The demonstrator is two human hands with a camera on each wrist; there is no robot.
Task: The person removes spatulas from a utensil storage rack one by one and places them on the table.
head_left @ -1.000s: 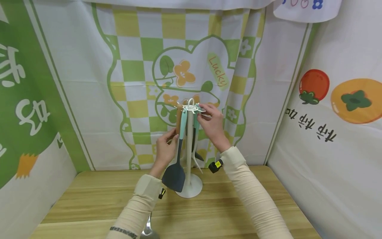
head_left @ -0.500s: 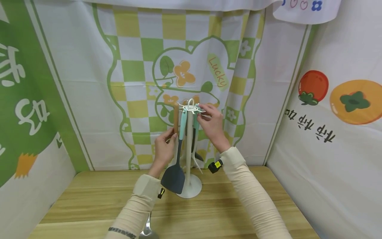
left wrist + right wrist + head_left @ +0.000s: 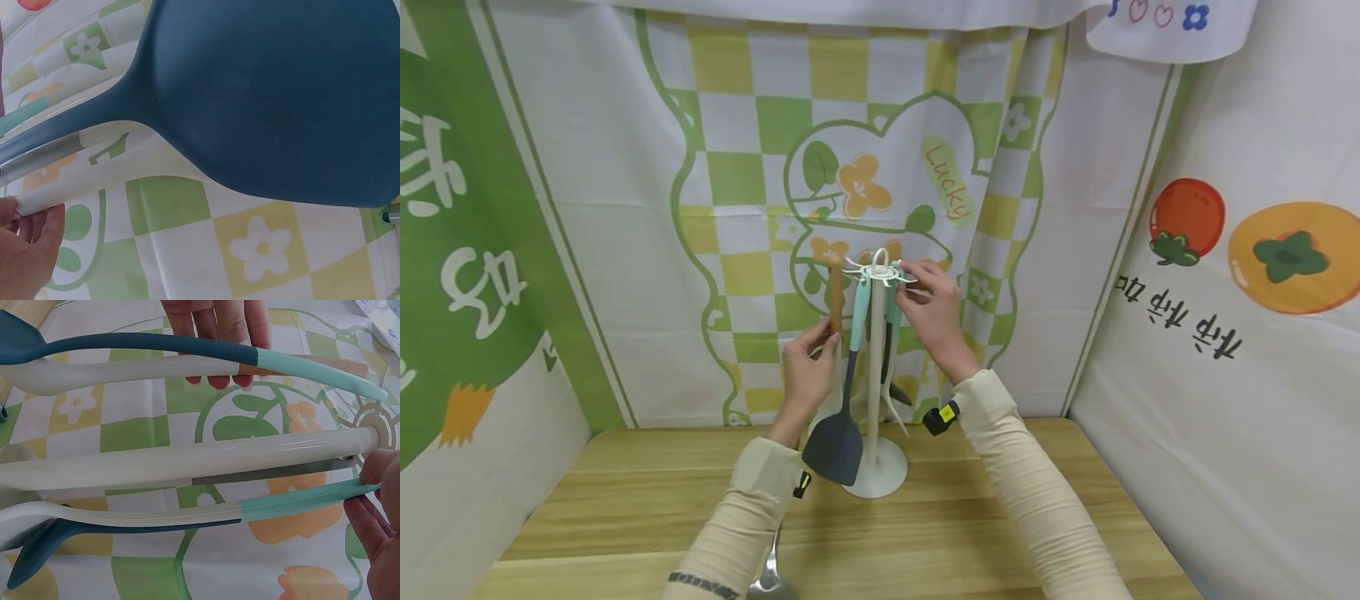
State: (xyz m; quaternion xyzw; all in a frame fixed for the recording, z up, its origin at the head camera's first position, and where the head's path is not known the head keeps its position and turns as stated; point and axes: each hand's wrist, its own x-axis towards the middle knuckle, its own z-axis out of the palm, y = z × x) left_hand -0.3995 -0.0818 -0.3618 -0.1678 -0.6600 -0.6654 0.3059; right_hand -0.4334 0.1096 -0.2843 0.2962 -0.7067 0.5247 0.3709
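Observation:
A white rack (image 3: pixel 880 473) with a ring of hooks stands upright on the wooden table. My left hand (image 3: pixel 807 375) pinches a white spoon-like utensil with a wooden handle (image 3: pixel 836 293), left of the rack; its head is mostly hidden behind the turner. In the left wrist view, the fingers (image 3: pixel 50 231) grip its pale shaft. A dark blue turner (image 3: pixel 835 448) with a mint handle hangs at the rack's front left. At the hooks, my right hand (image 3: pixel 934 312) pinches the top of a mint-handled white utensil (image 3: pixel 300 497), which hangs beside another dark blue one (image 3: pixel 44 550).
A metal ladle (image 3: pixel 771 579) lies on the table (image 3: pixel 970 517) near the front, partly behind the left sleeve. A grey-handled utensil (image 3: pixel 275 472) hangs close to the rack's pole. A checked curtain (image 3: pixel 722 179) hangs behind, with printed cloth walls on both sides.
My left hand has moved left with the wooden-handled utensil, whose top now stands apart from the hooks. The turner has shifted slightly left. My right hand has stayed at the mint handle.

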